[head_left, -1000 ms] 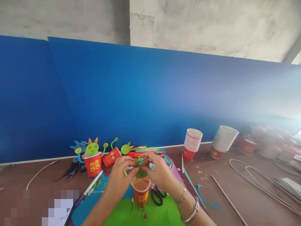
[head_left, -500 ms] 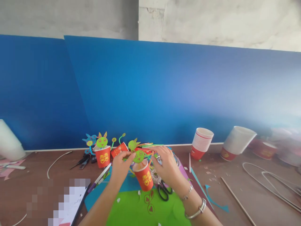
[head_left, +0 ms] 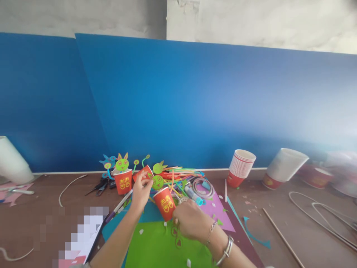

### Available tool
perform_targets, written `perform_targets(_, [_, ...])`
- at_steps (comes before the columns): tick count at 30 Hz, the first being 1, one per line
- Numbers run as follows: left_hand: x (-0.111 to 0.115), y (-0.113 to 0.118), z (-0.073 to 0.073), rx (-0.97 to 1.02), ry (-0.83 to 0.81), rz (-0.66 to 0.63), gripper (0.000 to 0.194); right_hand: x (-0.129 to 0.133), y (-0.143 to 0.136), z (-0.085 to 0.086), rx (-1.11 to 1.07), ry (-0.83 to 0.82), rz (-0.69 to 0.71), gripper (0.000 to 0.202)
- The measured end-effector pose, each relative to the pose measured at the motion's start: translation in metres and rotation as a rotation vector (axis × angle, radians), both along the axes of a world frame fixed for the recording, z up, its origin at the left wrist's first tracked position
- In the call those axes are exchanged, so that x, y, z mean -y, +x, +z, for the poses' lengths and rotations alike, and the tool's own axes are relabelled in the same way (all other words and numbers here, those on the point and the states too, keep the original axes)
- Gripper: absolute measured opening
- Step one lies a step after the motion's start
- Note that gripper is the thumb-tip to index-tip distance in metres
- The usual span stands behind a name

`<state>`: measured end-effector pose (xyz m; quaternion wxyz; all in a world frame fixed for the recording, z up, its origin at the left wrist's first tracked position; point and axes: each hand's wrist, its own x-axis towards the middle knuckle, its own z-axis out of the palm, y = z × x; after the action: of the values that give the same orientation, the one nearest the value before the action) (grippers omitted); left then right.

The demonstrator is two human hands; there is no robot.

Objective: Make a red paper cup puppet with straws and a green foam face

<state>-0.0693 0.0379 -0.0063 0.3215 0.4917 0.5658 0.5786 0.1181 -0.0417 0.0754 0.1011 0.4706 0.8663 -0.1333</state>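
Observation:
A red paper cup [head_left: 165, 204] with gold characters leans over the blue and green sheets. From its rim rises a green paper rabbit face [head_left: 157, 182]. My left hand [head_left: 141, 190] pinches this face by its left edge. Close by the cup's lower right side is my right hand [head_left: 192, 219], its fingers curled downward; what they hold, if anything, is hidden. Under that hand lies a green sheet [head_left: 150, 245] with small round heart cut-outs [head_left: 178, 242]. The black-handled scissors are covered by the right hand.
Behind stand a red cup with a rabbit face [head_left: 123, 182], a pile of coloured strips [head_left: 181, 174] and a glue stick [head_left: 194, 195]. To the right are stacked cups [head_left: 241, 167], another cup stack [head_left: 286, 167], a thin stick [head_left: 281, 236] and a cable [head_left: 315, 208].
My right hand has dropped from beside the rabbit face to the cup's base, and its fingers have curled. The cup and face have shifted left with my left hand, and the cup tilts more.

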Motion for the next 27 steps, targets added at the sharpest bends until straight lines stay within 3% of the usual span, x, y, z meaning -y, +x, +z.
perform_targets(7, [-0.003, -0.004, -0.003, -0.001, -0.007, 0.014, 0.050, 0.000, -0.005, 0.016, 0.143, -0.052, -0.062, 0.026])
perform_targets(14, [-0.008, -0.001, -0.010, -0.086, -0.008, -0.034, 0.044, -0.003, -0.009, 0.004, 0.117, -0.030, -0.077, 0.036])
perform_targets(19, [-0.009, -0.003, -0.013, -0.150, 0.034, 0.001, 0.040, -0.005, -0.012, -0.003, 0.201, -0.055, -0.065, 0.024])
perform_targets(27, [-0.006, -0.003, -0.008, -0.302, 0.213, 0.075, 0.034, -0.006, -0.010, 0.002, 0.198, -0.061, -0.045, 0.027])
